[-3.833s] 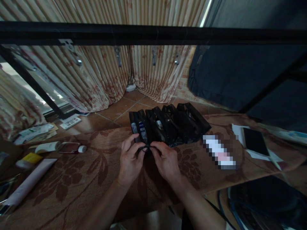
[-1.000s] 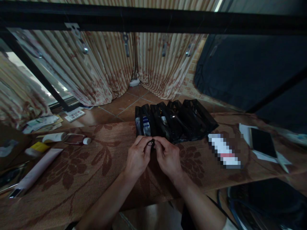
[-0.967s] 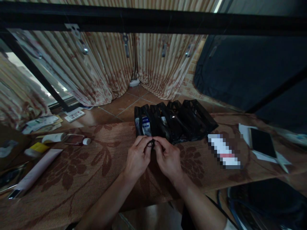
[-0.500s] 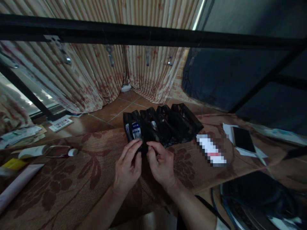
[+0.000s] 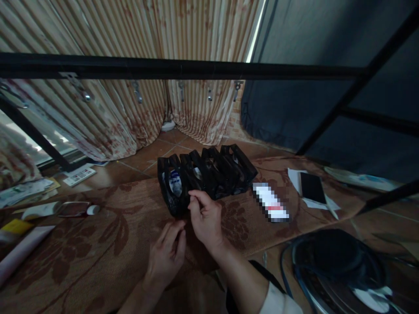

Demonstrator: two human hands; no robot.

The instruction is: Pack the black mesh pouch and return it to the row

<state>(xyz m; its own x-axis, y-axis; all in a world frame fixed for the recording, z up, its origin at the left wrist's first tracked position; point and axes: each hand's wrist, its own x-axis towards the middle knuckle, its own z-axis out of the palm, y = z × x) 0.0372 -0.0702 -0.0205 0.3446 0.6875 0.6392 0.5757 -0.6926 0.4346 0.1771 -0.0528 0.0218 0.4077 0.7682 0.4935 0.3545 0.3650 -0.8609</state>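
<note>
A black mesh organizer with several upright pockets stands at the far edge of the brown flower-patterned cloth; a blue-and-white item shows in its left pocket. My right hand is closed, thumb and forefinger pinched on the organizer's near front edge by the left pockets. My left hand lies lower on the cloth, apart from the organizer, fingers stretched out and holding nothing.
A pink tube, a white tube and a yellow item lie at the left. A dark phone rests on paper at the right. A round black object sits lower right. A black bar crosses overhead.
My left hand has let go and drawn back toward me with its fingers now stretched out. My right hand stays pinched at the organizer's front. The view has tilted up and to the right.
</note>
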